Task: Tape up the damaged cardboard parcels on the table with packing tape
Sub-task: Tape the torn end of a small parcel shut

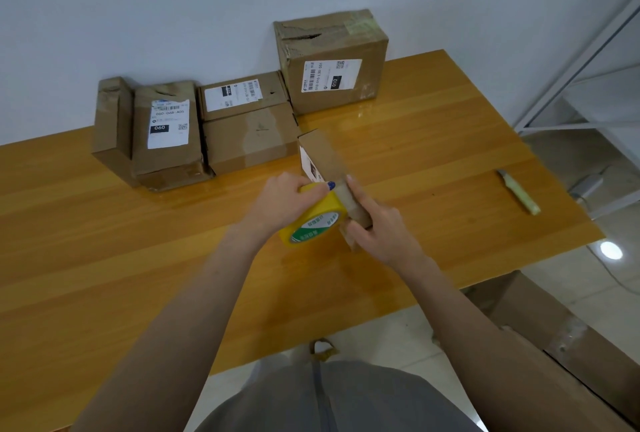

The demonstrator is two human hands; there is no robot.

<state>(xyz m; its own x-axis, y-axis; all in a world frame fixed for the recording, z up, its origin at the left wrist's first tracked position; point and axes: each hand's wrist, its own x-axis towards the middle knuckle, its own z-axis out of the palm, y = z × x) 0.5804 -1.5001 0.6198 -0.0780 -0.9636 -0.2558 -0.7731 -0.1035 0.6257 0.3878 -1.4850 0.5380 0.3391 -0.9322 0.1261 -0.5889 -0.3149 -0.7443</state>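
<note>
The left hand grips a round yellow packing tape roll against a long brown cardboard box. The right hand grips that box over the wooden desk.

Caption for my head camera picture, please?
Left hand holds yellow tape roll against small parcel gripped by right hand.
</note>
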